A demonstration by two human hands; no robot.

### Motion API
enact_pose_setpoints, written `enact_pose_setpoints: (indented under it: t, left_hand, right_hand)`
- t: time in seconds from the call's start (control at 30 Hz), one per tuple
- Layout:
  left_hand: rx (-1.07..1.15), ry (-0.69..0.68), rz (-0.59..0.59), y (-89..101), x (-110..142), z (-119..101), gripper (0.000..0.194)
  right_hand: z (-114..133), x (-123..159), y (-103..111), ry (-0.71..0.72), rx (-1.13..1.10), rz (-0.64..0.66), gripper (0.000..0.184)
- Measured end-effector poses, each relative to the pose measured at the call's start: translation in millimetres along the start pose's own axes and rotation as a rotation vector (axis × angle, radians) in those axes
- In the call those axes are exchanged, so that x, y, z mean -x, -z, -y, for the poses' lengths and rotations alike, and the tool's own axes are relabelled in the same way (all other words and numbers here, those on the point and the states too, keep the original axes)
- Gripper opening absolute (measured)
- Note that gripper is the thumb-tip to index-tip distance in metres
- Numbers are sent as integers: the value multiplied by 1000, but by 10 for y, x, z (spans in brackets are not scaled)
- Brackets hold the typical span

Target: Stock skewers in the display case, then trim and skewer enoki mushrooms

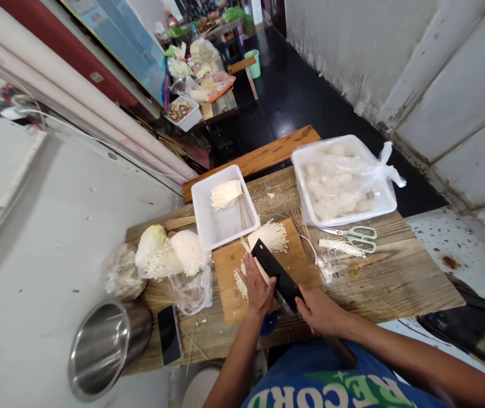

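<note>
On the wooden cutting board, my left hand presses down on a bundle of enoki mushrooms, fingers closed over it. My right hand grips the handle of a dark cleaver, whose blade lies across the board beside my left hand. A second enoki bundle lies at the board's far edge. A white tray behind the board holds one trimmed enoki bunch and a few bamboo skewers.
Bagged enoki and cabbage lie at left, with a phone and a steel pot near the table's front. Green-handled scissors and a plastic-wrapped white tray sit at right. A bench and another laden table stand beyond.
</note>
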State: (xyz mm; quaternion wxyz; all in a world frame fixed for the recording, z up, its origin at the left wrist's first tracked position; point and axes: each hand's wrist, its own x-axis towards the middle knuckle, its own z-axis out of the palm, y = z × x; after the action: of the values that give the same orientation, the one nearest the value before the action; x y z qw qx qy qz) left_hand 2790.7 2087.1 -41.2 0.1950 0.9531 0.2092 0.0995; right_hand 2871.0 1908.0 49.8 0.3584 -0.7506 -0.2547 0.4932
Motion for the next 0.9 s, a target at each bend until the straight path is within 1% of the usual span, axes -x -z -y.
enact_pose_setpoints:
  t: [0.1, 0.23, 0.33, 0.43, 0.6, 0.73, 0.77, 0.8, 0.9]
  left_hand:
    - [-93, -30, 13, -2, -49, -53, 68]
    - [-206, -129, 18, 38, -118, -129, 52]
    - [-219, -215, 40, 95, -186, -142, 42]
    - [-174, -340, 118, 199, -296, -99, 39]
    - [-102, -564, 332, 440, -590, -32, 43]
    - [-134, -697, 551, 584, -873, -97, 52]
    - [-160, -723, 610, 604, -945, -123, 52]
    - [-188, -750, 669, 616, -1017, -149, 47]
    - [-258, -824, 852, 603, -1204, -224, 25]
  right_hand:
    - [-93, -24, 7, -55, -111, 22, 10]
    - [-230, -72, 20, -75, -231, 5, 10]
    - [-350, -122, 23, -103, -343, 6, 10]
    - [-461, -158, 25, -124, -405, 8, 13]
    - [-566, -173, 34, -122, -451, 15, 15]
    - [-615, -176, 46, -114, -451, 20, 17]
    - [-627, -176, 49, -111, -446, 21, 17]
    - [-638, -176, 52, -109, -441, 21, 18]
    - [-673, -177, 56, -104, -428, 8, 18]
